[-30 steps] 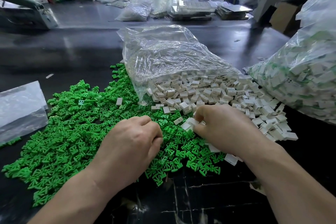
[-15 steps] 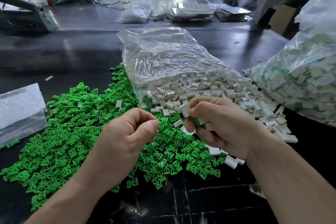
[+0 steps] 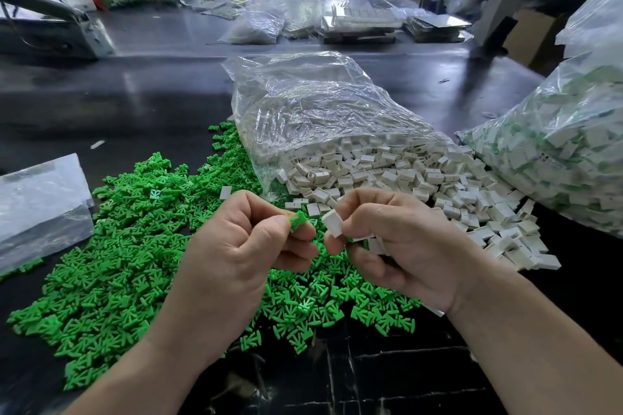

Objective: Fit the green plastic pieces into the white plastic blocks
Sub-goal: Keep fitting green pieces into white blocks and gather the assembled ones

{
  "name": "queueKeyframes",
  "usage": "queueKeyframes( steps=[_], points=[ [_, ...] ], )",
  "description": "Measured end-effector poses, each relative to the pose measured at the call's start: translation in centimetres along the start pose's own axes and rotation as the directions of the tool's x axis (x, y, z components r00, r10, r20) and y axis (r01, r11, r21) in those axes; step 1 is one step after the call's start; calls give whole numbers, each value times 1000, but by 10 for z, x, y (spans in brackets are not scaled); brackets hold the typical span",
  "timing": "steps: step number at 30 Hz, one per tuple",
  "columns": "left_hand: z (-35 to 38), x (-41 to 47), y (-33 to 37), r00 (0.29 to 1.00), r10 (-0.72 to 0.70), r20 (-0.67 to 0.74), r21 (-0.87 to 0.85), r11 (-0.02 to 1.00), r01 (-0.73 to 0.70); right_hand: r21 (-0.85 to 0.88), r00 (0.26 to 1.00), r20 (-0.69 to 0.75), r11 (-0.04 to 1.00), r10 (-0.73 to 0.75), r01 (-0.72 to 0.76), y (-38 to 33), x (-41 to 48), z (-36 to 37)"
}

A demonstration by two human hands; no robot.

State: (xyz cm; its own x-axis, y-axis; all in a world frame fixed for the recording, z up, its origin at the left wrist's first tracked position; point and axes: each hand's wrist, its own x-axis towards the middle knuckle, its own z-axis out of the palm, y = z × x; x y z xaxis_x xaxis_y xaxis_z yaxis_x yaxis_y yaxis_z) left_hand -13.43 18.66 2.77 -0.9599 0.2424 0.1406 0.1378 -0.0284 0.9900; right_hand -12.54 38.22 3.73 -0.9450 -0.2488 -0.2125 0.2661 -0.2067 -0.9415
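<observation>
The green piece (image 3: 298,221) is pinched between thumb and forefinger of the left hand (image 3: 242,249), raised above the green pile (image 3: 111,266). Just beside it, not touching, the right hand (image 3: 387,239) pinches a white block (image 3: 333,228), probably turned with its opening toward the piece, though the slot is hidden. More white blocks (image 3: 387,175) spill from the clear bag (image 3: 320,111) behind, within easy reach.
</observation>
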Motion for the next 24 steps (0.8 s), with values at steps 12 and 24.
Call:
queueKeyframes(
  steps=[12, 24],
  points=[
    [5, -5, 2, 998, 59, -4, 82, 995, -59, 107, 999, 39, 994, -4, 0, 2, 1, 4],
    [7, -8, 6, 994, 108, -20, 182, 978, -102, 141, 999, 32, 990, -3, -2, 3, 1, 1]
  ],
)
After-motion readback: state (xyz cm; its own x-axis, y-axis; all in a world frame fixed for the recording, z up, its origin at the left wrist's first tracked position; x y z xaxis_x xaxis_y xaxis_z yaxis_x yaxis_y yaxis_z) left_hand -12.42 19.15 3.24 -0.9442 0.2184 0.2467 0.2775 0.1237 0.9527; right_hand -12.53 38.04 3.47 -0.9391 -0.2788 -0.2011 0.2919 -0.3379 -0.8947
